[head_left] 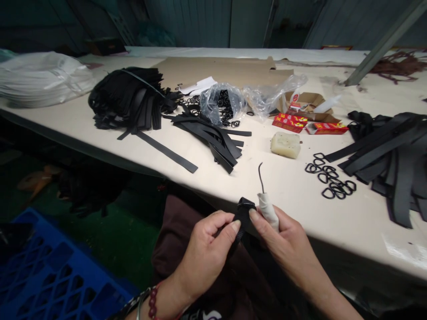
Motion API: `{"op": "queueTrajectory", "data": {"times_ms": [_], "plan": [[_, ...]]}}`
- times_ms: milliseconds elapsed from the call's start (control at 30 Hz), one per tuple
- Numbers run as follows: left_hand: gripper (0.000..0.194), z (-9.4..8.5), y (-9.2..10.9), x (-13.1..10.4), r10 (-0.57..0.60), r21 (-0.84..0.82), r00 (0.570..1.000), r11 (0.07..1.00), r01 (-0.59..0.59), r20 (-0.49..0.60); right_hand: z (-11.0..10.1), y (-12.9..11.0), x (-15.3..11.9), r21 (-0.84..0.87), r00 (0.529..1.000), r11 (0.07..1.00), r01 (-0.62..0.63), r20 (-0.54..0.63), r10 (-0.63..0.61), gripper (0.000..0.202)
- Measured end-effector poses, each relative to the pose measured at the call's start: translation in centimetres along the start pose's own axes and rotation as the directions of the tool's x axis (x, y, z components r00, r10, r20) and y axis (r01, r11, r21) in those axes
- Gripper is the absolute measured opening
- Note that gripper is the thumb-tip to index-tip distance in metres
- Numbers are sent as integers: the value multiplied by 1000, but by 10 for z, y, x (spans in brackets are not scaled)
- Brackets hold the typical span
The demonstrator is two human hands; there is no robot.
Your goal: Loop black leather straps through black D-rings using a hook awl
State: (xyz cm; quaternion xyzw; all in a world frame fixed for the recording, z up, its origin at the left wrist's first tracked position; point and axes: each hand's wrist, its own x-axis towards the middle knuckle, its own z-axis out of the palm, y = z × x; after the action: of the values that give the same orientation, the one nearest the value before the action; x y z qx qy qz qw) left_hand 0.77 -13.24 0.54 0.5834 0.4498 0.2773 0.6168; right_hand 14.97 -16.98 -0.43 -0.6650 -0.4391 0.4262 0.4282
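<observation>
Near the table's front edge, my left hand (208, 249) pinches a black strap (243, 222) between thumb and fingers. A black ring sits at the strap's looped upper end. My right hand (287, 235) is wrapped round the pale, wrapped handle of a hooked awl (267, 209), whose thin curved metal tip points up. The right thumb also presses on the strap beside the ring. Part of the strap is hidden behind my left fingers.
On the table (267, 175) lie black strips (213, 138), a tied black bundle (128, 98), a yellowish block (285, 145), loose black rings (330, 178), red boxes (327, 128) and more strips (393, 155) at right. A blue pallet (60, 266) stands lower left.
</observation>
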Motion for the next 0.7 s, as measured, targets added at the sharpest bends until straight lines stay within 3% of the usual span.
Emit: {"op": "queueTrajectory", "data": {"times_ms": [167,300,500,700], "plan": [[19,-4,7,-4,78,30,997,996,-79,23,-2,-13,5,-28,992,994,108,-68,-109,35],[18,-6,13,-3,149,35,988,988,-150,38,-8,-15,6,13,984,995,99,-151,-95,32],[19,-7,30,0,190,17,979,981,-192,73,-16,-26,0,50,989,990,131,58,-134,31],[21,0,39,4,113,-30,981,994,-109,160,-20,-30,-6,10,972,973,230,55,-230,16]]}}
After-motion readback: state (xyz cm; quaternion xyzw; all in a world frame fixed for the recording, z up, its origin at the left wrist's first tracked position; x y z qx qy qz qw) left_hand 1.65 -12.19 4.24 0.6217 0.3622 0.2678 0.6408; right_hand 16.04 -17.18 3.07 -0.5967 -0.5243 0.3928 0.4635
